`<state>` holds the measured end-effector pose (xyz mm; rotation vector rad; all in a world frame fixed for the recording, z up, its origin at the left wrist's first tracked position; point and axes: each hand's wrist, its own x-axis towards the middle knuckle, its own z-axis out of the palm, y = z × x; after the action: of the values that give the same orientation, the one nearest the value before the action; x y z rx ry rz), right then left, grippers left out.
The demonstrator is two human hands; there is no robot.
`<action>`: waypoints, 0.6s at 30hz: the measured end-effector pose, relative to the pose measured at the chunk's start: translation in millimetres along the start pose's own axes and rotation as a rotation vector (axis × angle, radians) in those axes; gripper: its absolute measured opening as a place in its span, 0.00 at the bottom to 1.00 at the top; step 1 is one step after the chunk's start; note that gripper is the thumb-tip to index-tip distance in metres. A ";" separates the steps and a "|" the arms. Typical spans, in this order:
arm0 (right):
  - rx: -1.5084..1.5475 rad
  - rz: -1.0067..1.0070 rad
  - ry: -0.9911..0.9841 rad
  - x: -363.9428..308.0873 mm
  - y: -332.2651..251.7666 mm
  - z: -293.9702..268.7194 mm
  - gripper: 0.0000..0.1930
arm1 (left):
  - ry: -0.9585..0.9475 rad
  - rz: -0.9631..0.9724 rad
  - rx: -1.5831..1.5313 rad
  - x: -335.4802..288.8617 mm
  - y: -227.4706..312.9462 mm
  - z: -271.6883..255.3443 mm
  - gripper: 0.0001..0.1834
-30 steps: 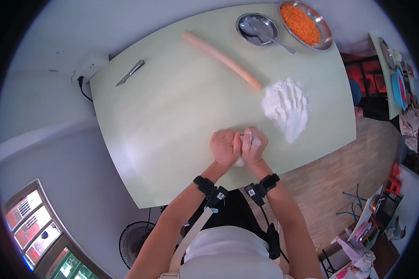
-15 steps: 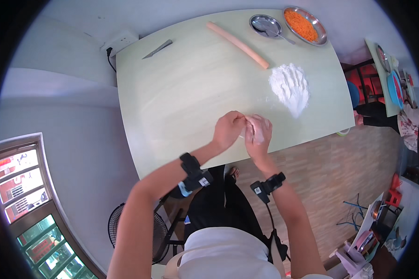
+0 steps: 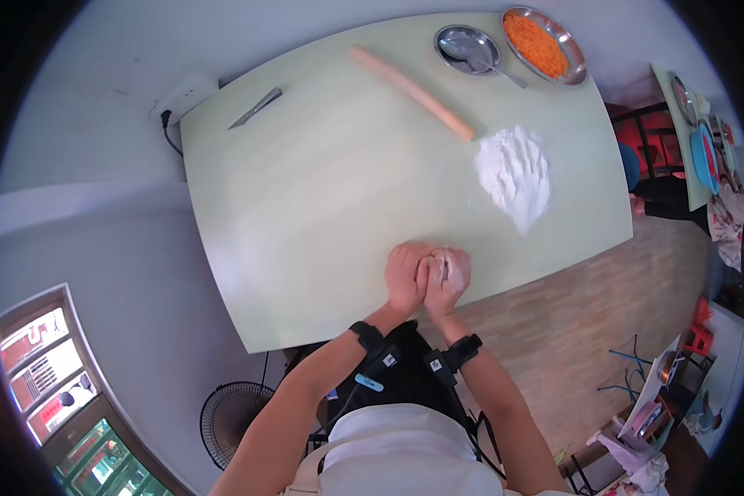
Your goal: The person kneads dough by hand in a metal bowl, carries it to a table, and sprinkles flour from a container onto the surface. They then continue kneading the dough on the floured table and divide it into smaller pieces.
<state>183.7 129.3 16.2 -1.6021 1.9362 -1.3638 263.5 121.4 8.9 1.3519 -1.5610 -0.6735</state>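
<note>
My left hand (image 3: 407, 277) and my right hand (image 3: 449, 277) press side by side over the near part of the pale green table (image 3: 306, 215). Fingers on both are curled in and closed. White powder coats the back and fingers of the right one. Whatever they grip, if anything, is hidden beneath them. To the right and beyond lies a heap of white flour (image 3: 512, 174) with finger grooves dragged through it. A wooden rolling pin (image 3: 413, 93) rests slantwise past the flour.
A knife (image 3: 256, 108) lies at the far left. At the back right stand a steel bowl (image 3: 447, 59) with a spoon (image 3: 501, 73) and a steel dish (image 3: 577, 59) of shredded orange food. A fan (image 3: 227, 417) stands below the table's left. Another person's legs (image 3: 668, 195) show at right.
Both hands have come nearer to my body and closed in against each other. Earlier the left hand pinched beside the floured right palm. The view has shifted slightly.
</note>
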 end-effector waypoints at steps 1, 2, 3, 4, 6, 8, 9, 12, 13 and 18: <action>-0.023 -0.007 -0.004 2.3 4.2 2.6 0.03 | -0.006 -0.010 -0.007 1.8 -2.1 2.3 0.07; -0.029 -0.001 -0.011 6.3 6.9 4.5 0.03 | -0.028 0.008 0.041 5.4 -2.4 1.4 0.07; -0.009 -0.016 -0.030 10.7 9.9 5.5 0.04 | -0.051 0.025 0.089 10.5 -3.6 1.6 0.06; 0.010 -0.032 -0.048 15.6 13.1 6.7 0.04 | -0.056 0.015 0.086 16.0 -6.0 3.1 0.06; 0.027 -0.047 -0.104 25.7 13.5 8.7 0.06 | -0.075 0.027 0.098 23.6 -6.6 0.7 0.04; 0.044 -0.065 -0.158 37.3 13.6 7.4 0.07 | -0.124 0.037 0.110 38.9 -7.0 -3.8 0.03; 0.004 -0.071 -0.176 46.3 16.8 6.7 0.07 | -0.168 0.062 0.119 45.8 -8.0 -3.0 0.04; -0.004 -0.069 -0.191 61.1 17.1 10.6 0.10 | -0.134 0.057 0.098 53.9 -13.5 4.3 0.08; -0.001 -0.054 -0.199 61.7 16.4 12.5 0.11 | -0.124 0.065 0.099 56.9 -14.7 3.1 0.08; -0.030 -0.032 -0.192 61.5 17.9 10.3 0.11 | -0.198 -0.116 0.122 62.0 -8.9 6.5 0.12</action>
<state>158.9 69.3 17.3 -1.7160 1.8342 -1.1503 264.1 58.9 16.5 1.5128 -1.7135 -0.8153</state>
